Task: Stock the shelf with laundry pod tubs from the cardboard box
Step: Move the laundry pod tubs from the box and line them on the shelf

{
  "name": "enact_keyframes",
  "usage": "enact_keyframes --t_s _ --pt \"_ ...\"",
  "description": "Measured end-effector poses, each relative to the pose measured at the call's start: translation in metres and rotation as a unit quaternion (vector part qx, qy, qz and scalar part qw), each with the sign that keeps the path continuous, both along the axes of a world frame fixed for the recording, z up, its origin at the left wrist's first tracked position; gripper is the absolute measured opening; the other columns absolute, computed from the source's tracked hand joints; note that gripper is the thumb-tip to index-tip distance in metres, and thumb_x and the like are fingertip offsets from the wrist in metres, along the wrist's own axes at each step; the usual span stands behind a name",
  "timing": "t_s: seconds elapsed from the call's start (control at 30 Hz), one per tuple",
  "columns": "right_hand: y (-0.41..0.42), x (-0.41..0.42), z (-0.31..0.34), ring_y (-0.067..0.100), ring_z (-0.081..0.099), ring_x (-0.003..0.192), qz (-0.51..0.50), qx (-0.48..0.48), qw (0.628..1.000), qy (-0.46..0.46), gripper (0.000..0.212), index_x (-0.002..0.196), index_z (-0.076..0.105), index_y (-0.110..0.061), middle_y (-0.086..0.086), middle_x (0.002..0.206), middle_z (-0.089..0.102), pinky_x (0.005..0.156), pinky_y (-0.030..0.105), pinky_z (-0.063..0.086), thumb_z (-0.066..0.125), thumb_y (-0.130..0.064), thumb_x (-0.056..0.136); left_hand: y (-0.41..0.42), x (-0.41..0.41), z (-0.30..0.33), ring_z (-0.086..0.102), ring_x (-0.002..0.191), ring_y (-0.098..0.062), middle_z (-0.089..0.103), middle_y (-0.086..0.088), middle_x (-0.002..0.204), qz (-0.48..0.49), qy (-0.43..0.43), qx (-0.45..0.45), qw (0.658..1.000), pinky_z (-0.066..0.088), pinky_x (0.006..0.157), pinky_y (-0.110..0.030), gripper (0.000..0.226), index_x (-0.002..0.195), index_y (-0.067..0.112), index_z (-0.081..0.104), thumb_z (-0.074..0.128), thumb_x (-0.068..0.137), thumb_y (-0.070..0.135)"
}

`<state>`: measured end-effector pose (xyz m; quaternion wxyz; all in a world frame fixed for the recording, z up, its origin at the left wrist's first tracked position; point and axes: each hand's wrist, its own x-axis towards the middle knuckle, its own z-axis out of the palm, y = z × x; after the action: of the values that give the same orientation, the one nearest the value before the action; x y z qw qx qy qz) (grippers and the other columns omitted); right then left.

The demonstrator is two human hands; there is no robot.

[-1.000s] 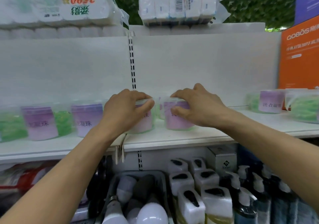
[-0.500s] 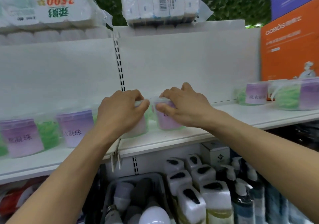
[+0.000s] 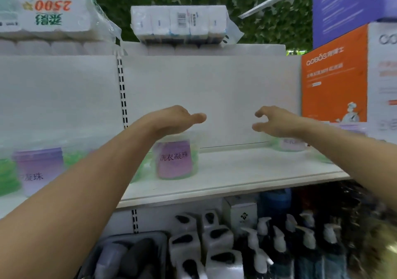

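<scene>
A clear laundry pod tub [image 3: 175,159] with a purple label and green pods stands on the white shelf [image 3: 236,175], just under my left hand [image 3: 171,120]. My left hand hovers above the tub, fingers relaxed, holding nothing. My right hand [image 3: 272,120] hangs in the air to the right with loosely curled fingers, also empty. Another tub [image 3: 39,169] stands at the left, partly behind my left forearm. A further tub [image 3: 290,144] sits at the back right, half hidden by my right wrist. The cardboard box is out of view.
Tissue packs [image 3: 179,24] and toilet roll packs [image 3: 45,10] lie on the top shelf. An orange box [image 3: 335,81] stands at the right end. Pump bottles [image 3: 279,242] and white containers [image 3: 217,238] fill the shelf below.
Both hands have let go of the two tubs and lifted up and apart. The view has shifted right, so the tubs now sit further left.
</scene>
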<state>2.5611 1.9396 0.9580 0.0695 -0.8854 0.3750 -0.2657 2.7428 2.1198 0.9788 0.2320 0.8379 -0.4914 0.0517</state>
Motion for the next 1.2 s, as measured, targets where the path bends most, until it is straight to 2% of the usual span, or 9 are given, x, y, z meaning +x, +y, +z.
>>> enact_keyframes --t_s 0.1,0.17,0.23,0.3,0.4,0.67,0.83,1.0,1.2 --pt "-0.038 -0.009 0.01 0.032 0.049 0.121 -0.084 -0.052 0.987 0.124 0.046 0.131 0.047 -0.005 0.014 0.135 0.05 0.099 0.035 0.042 0.054 -0.029 0.092 -0.017 0.007 -0.003 0.039 0.134 -0.026 0.041 -0.002 0.149 0.055 -0.025 0.075 0.995 0.029 0.102 -0.039 0.081 0.139 0.019 0.045 0.039 0.082 0.076" --pt "-0.055 -0.012 0.01 0.031 0.056 0.094 -0.135 -0.069 0.966 0.211 0.017 0.097 0.054 -0.004 0.011 0.1 0.061 0.08 0.029 0.048 0.052 -0.02 0.09 -0.019 0.01 -0.005 0.04 0.133 -0.026 0.044 -0.002 0.147 0.073 -0.011 0.09 0.993 0.029 0.104 -0.039 0.08 0.137 0.021 0.048 0.042 0.08 0.076" --pt "-0.067 -0.012 0.009 0.027 0.053 0.077 -0.154 -0.059 0.956 0.241 0.018 0.073 0.049 -0.011 0.005 0.077 0.056 0.066 0.026 0.046 0.058 -0.014 0.088 -0.02 0.011 -0.006 0.042 0.131 -0.026 0.046 -0.002 0.145 0.079 -0.005 0.091 0.993 0.03 0.106 -0.04 0.079 0.135 0.023 0.05 0.042 0.078 0.077" --pt "-0.067 -0.01 0.012 0.027 0.055 0.077 -0.161 -0.09 0.949 0.256 0.007 0.084 0.056 -0.008 0.01 0.092 0.065 0.065 0.028 0.047 0.061 -0.014 0.086 -0.02 0.011 -0.006 0.044 0.128 -0.026 0.048 -0.001 0.143 0.081 -0.01 0.09 0.993 0.032 0.102 -0.039 0.076 0.133 0.024 0.051 0.042 0.078 0.076" --pt "-0.065 -0.002 0.016 0.031 0.057 0.086 -0.142 -0.157 0.951 0.225 0.022 0.109 0.058 -0.007 0.016 0.113 0.061 0.071 0.03 0.048 0.052 -0.013 0.088 -0.022 0.011 -0.006 0.047 0.123 -0.025 0.051 -0.002 0.138 0.083 -0.009 0.089 0.993 0.031 0.093 -0.037 0.07 0.13 0.024 0.052 0.042 0.081 0.073" --pt "-0.055 0.017 0.02 0.022 0.061 0.098 0.013 -0.073 0.995 0.068 0.02 0.097 0.073 -0.026 -0.002 0.103 0.069 0.094 0.034 0.049 0.063 -0.02 0.08 -0.02 0.01 -0.007 0.047 0.122 -0.027 0.05 -0.004 0.14 0.081 0.004 0.082 0.993 0.031 0.092 -0.037 0.072 0.134 0.024 0.05 0.042 0.082 0.073" --pt "-0.071 0.01 0.002 0.028 0.058 0.104 -0.057 -0.068 0.982 0.169 0.049 0.122 0.058 -0.015 0.007 0.125 0.058 0.084 0.03 0.048 0.072 -0.024 0.075 -0.02 0.01 -0.007 0.045 0.125 -0.027 0.048 -0.005 0.142 0.075 0.006 0.078 0.994 0.029 0.092 -0.037 0.069 0.133 0.024 0.05 0.043 0.083 0.071" --pt "-0.062 0.018 -0.009 0.031 0.059 0.105 -0.092 -0.166 0.976 0.104 0.032 0.112 0.063 -0.02 0.01 0.119 0.061 0.076 0.028 0.042 0.054 -0.011 0.083 -0.018 0.008 -0.007 0.048 0.117 -0.025 0.051 -0.004 0.138 0.069 0.003 0.08 0.994 0.03 0.092 -0.036 0.064 0.128 0.027 0.054 0.042 0.083 0.071" --pt "-0.023 0.058 -0.015 0.025 0.054 0.117 0.089 -0.145 0.985 0.033 0.039 0.122 0.063 -0.027 -0.001 0.128 0.06 0.096 0.036 0.045 0.061 -0.019 0.083 -0.017 0.01 -0.007 0.047 0.123 -0.028 0.05 -0.007 0.14 0.068 0.016 0.076 0.995 0.033 0.101 -0.039 0.067 0.128 0.025 0.056 0.044 0.082 0.072"
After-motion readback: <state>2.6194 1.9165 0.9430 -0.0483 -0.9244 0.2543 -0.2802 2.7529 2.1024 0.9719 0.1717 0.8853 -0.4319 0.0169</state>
